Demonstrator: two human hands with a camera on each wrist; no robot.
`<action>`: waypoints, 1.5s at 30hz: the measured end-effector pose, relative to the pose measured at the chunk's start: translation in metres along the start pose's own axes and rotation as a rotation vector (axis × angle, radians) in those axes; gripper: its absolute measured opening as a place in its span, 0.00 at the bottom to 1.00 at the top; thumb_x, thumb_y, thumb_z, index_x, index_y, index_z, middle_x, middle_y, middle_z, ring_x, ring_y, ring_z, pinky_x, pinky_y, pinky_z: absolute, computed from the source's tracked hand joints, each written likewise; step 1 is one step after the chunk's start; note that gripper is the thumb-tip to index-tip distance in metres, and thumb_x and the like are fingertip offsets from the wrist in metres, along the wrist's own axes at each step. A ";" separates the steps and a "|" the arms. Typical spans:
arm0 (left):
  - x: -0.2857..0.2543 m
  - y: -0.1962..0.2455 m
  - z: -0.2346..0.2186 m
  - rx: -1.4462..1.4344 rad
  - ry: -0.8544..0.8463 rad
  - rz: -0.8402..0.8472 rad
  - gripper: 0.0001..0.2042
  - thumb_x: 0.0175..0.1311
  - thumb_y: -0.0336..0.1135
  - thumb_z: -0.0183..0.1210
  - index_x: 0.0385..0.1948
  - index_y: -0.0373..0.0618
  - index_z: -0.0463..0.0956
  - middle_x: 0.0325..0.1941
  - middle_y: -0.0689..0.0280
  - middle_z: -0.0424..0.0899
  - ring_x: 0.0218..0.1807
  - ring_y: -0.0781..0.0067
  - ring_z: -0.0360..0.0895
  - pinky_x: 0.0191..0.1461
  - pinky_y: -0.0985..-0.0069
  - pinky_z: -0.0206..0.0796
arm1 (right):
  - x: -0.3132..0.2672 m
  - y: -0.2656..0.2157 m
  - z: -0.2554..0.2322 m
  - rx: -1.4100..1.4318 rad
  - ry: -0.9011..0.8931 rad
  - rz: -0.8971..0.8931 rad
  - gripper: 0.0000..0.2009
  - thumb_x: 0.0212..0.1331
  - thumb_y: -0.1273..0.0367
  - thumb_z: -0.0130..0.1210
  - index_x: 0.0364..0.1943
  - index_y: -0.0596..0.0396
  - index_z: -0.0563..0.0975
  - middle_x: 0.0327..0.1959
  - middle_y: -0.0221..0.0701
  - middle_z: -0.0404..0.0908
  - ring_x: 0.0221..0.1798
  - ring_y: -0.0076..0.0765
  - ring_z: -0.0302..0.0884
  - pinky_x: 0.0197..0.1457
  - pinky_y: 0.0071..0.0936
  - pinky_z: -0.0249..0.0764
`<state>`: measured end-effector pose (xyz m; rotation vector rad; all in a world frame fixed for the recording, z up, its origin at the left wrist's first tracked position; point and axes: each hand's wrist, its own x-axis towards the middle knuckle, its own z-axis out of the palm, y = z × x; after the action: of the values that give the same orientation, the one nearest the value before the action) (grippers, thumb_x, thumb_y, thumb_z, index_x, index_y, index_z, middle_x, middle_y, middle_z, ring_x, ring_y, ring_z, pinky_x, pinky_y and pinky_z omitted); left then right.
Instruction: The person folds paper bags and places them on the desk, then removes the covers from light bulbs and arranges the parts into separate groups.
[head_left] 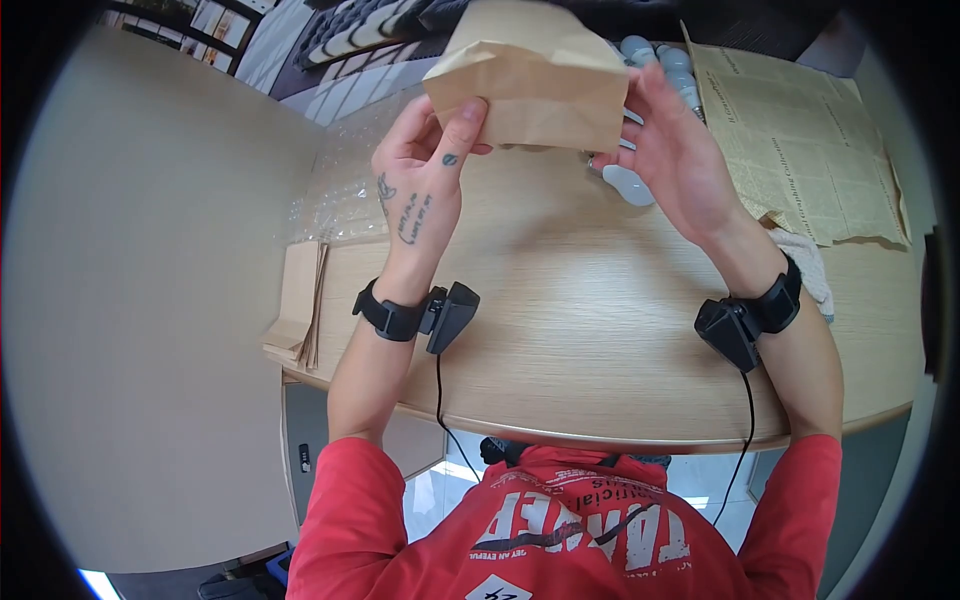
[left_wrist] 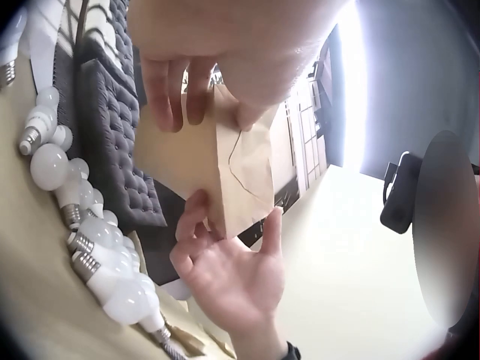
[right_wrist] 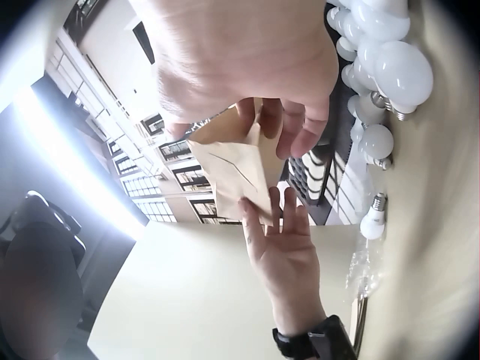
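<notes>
A folded brown paper bag [head_left: 535, 95] is held up over the far side of the table. My left hand [head_left: 425, 180] grips its left end, thumb across the near face and fingers behind. At the other end is my right hand [head_left: 685, 160], its curled fingers at the bag's side and its thumb by the corner. The left wrist view shows the bag [left_wrist: 244, 176] between both hands, with a crease down its face. A white light bulb [head_left: 628, 185] lies on the table below the right hand, apart from it.
Several more bulbs [head_left: 675, 65] lie in a group at the back. Printed brown paper [head_left: 800, 150] covers the right rear, near a whitish cloth [head_left: 805, 265]. On the left are a stack of flat paper bags [head_left: 297, 300] and clear bubble wrap [head_left: 345, 185], beside a tall pale panel [head_left: 150, 300].
</notes>
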<state>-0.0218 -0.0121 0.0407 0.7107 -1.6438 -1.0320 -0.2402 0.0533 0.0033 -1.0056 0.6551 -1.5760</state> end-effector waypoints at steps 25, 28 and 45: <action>-0.012 0.000 0.001 0.220 0.024 0.066 0.09 0.71 0.36 0.62 0.37 0.39 0.79 0.30 0.69 0.80 0.34 0.83 0.76 0.37 0.76 0.79 | -0.009 0.007 0.004 -0.700 0.241 -0.401 0.09 0.62 0.67 0.66 0.41 0.59 0.85 0.28 0.22 0.76 0.30 0.17 0.70 0.33 0.19 0.66; -0.011 0.006 -0.004 0.396 0.049 0.122 0.12 0.73 0.40 0.60 0.35 0.39 0.79 0.28 0.72 0.77 0.33 0.86 0.73 0.39 0.78 0.78 | -0.010 0.006 0.004 -0.779 0.255 -0.511 0.07 0.60 0.69 0.67 0.36 0.58 0.86 0.24 0.21 0.70 0.27 0.17 0.64 0.29 0.21 0.59; 0.001 0.017 -0.015 -0.347 -0.262 -0.350 0.19 0.76 0.49 0.47 0.55 0.44 0.67 0.55 0.50 0.81 0.51 0.47 0.84 0.51 0.61 0.80 | -0.002 0.009 0.000 -0.954 0.103 -0.911 0.11 0.51 0.78 0.69 0.39 0.54 0.84 0.44 0.28 0.78 0.39 0.27 0.77 0.37 0.23 0.73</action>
<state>-0.0076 -0.0087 0.0580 0.6611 -1.5276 -1.6751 -0.2355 0.0529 -0.0050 -2.1521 1.1678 -2.1252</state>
